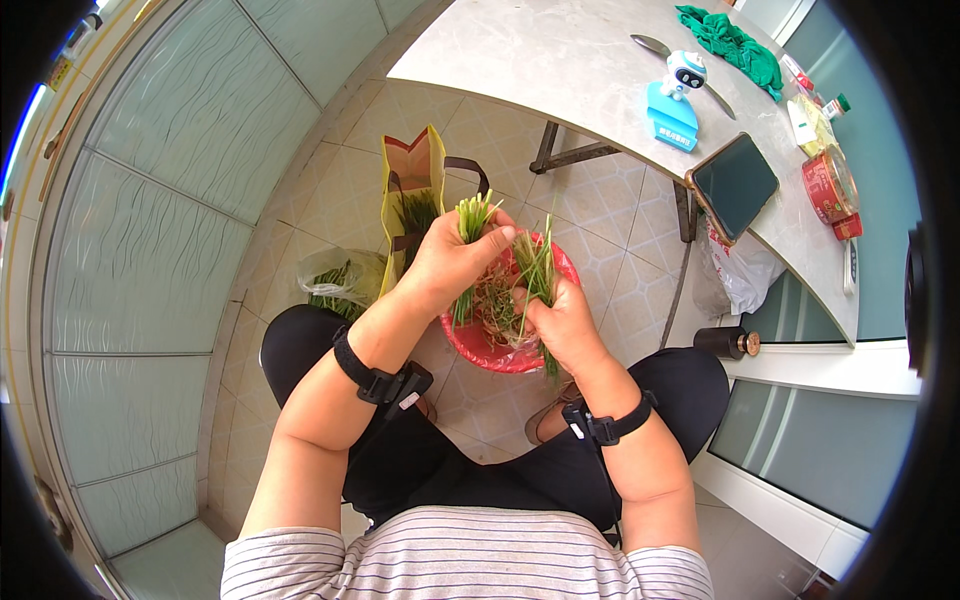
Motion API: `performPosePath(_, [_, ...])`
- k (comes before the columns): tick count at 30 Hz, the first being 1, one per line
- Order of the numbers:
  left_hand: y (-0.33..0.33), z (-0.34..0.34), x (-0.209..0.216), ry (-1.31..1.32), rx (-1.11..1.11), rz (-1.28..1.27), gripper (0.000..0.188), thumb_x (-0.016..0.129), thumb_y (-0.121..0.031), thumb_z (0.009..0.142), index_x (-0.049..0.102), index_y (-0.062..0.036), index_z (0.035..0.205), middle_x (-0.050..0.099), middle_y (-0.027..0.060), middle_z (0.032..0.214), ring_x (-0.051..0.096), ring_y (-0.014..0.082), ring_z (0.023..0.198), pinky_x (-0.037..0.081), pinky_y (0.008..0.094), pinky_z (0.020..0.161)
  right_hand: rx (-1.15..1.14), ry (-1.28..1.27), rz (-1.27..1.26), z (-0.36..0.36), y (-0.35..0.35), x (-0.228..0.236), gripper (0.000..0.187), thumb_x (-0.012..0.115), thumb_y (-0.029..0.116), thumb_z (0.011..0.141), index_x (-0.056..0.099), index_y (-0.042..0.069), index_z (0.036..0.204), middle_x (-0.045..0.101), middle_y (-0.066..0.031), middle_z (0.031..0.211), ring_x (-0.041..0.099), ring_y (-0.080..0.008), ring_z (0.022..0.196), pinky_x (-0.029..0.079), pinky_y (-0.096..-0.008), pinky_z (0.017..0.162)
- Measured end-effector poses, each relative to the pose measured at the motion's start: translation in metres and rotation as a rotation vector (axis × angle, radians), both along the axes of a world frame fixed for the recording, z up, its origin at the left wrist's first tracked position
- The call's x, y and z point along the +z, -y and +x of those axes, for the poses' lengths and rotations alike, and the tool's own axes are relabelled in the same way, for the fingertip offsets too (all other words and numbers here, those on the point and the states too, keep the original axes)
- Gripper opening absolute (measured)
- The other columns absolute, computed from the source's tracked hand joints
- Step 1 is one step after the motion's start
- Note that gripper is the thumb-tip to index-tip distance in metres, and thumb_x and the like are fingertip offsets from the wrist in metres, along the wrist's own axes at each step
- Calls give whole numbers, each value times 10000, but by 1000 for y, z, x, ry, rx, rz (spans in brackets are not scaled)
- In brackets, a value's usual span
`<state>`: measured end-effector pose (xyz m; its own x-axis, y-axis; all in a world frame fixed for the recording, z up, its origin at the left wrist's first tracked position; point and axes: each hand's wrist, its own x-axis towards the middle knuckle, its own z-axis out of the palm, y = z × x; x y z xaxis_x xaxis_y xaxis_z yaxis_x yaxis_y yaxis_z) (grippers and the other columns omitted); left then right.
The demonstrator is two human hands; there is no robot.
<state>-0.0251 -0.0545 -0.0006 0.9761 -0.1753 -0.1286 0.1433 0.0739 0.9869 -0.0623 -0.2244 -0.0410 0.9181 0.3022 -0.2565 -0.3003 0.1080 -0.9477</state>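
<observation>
My left hand (pixel 450 260) is closed around a bunch of green chives (pixel 474 218), their pale cut ends pointing up between thumb and fingers. My right hand (pixel 566 328) pinches a looser, scragglier clump of chives (pixel 536 262), whose stalks stick out above and below the fingers. Both hands are held over a red basin (pixel 468 350), which appears lined with thin plastic, on the floor between my feet. Inside the basin lies a tangle of brownish-green trimmings (pixel 494 308). My hands partly hide the basin and the lower part of the left bunch.
A yellow shopping bag (pixel 432 165) with greens and a clear plastic bag of greens (pixel 345 272) stand left of the basin. The table (pixel 530 60) at upper right carries a phone (pixel 735 188), a knife (pixel 652 45) and a green cloth (pixel 735 48). A black cylinder (pixel 718 342) lies near my right knee.
</observation>
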Motion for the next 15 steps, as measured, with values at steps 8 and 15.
performPosePath(8, [-14, 7, 2, -41, -23, 88, 180, 621, -168, 897, 626, -17, 995, 532, -48, 718, 429, 29, 586, 345, 202, 504, 31, 331, -256, -4, -3, -6, 199, 565, 59, 873, 566, -8, 1061, 647, -42, 889, 598, -155, 806, 479, -298, 736])
performPosePath(15, [-17, 9, -11, -9, -111, 154, 188, 689, -199, 856, 656, -25, 916, 613, -20, 743, 507, 37, 623, 394, 204, 528, 165, 384, -502, -6, -1, -4, 236, 590, 78, 835, 563, -18, 1049, 651, -179, 891, 630, -275, 821, 480, -360, 733])
